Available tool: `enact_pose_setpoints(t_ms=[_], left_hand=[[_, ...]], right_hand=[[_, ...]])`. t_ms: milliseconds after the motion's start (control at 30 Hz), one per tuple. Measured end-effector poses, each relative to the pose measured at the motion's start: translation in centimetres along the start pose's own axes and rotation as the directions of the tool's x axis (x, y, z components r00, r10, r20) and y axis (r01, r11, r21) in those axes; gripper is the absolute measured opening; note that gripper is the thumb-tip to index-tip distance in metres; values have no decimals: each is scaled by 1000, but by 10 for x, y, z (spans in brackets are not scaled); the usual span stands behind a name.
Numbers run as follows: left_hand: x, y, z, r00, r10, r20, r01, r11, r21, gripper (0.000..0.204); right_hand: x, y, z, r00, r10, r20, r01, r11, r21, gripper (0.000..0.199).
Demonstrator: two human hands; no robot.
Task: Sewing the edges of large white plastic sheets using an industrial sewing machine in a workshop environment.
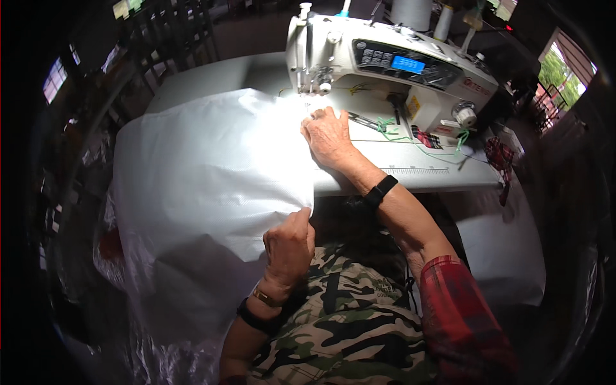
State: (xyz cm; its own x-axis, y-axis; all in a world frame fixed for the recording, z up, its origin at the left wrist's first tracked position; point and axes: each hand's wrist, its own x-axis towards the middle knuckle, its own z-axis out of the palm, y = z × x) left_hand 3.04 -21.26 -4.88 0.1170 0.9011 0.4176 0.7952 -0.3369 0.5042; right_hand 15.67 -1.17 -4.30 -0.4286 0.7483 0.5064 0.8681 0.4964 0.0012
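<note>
A large white plastic-like sheet (192, 167) spreads over the left of the sewing table and hangs off its front edge. My left hand (289, 247) is closed on the sheet's right edge, just below the table's front. Further up that edge, my right hand (329, 135) is bent over the sheet close to the needle of a white sewing machine (398, 54). Its fingertips are curled down and partly lost in the lamp's glare, so what they grip is hard to make out. The needle area is also washed out by the bright light.
Right of my right hand lie scissors (364, 122), green thread (388, 127) and a plaid scrap (425, 137). A ruler strip (417, 171) runs along the table's front. Thread cones (443, 24) stand behind the machine. More white sheeting (504, 256) hangs at the right.
</note>
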Motion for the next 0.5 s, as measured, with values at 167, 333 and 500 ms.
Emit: enact_pose_setpoints(t_ms=[167,333,500], left_hand=[[4,3,-3,1000,-22,17,20,997,80,23],[7,2,-14,999,11,-48,-7,997,77,21],[19,12,-30,998,58,-33,-54,991,124,20]], right_hand=[[-17,10,-4,999,-22,-35,31,962,270,22],[-62,-10,-14,993,-57,-105,83,961,264,31],[-107,-86,-8,975,27,-219,95,846,525,32]])
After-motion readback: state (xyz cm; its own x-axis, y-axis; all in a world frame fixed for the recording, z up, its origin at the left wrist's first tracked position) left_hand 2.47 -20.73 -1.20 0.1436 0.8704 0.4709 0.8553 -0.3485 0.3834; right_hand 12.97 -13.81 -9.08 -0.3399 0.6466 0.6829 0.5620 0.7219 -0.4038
